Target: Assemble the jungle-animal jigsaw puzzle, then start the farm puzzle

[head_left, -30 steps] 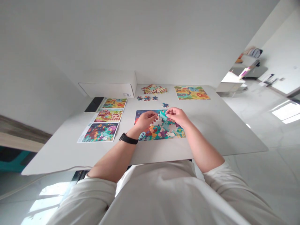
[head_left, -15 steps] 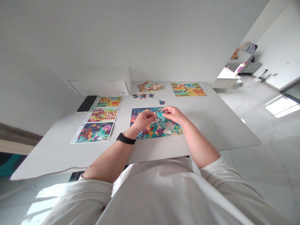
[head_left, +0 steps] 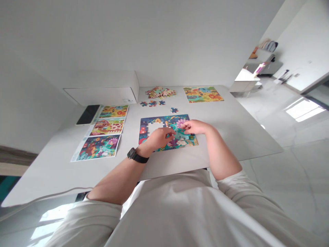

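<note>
Puzzle (head_left: 178, 135): in the head view, flat on the pale table (head_left: 226, 133), beneath both hands; long axis running left to right across the body.
Gap (head_left: 154, 127): in the left half of the puzzle, toward its far edge; just beyond and to the left of the left knuckles, so nearer the left hand than the right.
Left hand (head_left: 160, 138): over the near-left part of the puzzle, fingers curled in toward the thumb, tips pointing right, close to the puzzle's middle; impossible to make out whether pinching a piece or nothing.
Right hand (head_left: 194, 127): across the right edge of the puzzle, fingers bent down with thumb close by, tips pointing left; too small to say whether pinching a piece or only touching the surface.
Between hands: fingertips facing, near but apart, both over the puzzle; gap outside that space, on the left.
Loose piece (head_left: 174, 110): just beyond the puzzle's far edge.
Row of three pieces (head_left: 152, 103): farther beyond the puzzle, toward its left half.
Pile (head_left: 159, 92): behind that row, beyond the puzzle.
Animal picture (head_left: 203, 94): well beyond the puzzle's far right corner.
Picture sheets (head_left: 96, 147): left of the puzzle, with a phone (head_left: 88, 115) just beside.
</note>
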{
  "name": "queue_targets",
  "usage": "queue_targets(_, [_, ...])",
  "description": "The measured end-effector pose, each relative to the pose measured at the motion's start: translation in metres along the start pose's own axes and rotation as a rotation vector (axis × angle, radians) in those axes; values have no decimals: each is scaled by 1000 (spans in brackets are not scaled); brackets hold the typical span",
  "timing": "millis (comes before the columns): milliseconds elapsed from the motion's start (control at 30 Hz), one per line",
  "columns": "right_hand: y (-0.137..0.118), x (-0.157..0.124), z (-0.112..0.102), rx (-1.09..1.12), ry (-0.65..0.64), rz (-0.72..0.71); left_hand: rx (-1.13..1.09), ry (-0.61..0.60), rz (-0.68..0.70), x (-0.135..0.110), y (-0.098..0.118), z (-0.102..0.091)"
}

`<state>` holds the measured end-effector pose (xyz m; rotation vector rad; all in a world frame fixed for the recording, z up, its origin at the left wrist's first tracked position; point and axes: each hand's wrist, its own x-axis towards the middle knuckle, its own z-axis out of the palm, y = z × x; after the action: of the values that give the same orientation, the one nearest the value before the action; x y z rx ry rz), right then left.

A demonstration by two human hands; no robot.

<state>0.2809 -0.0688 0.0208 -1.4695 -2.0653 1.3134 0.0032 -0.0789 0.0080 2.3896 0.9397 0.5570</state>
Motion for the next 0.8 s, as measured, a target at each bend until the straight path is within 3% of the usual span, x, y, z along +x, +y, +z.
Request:
queue_targets(200, [-5, -1, 2, -185, 86, 60, 37, -38, 44, -1, -1, 1])
queue_targets(500, [-17, -4, 4, -296, 116, 87, 62, -63, 186, -2, 10, -2])
queue_targets(800, [-19, -3, 7, -407, 106, 64, 137, -94, 213, -6, 2, 8])
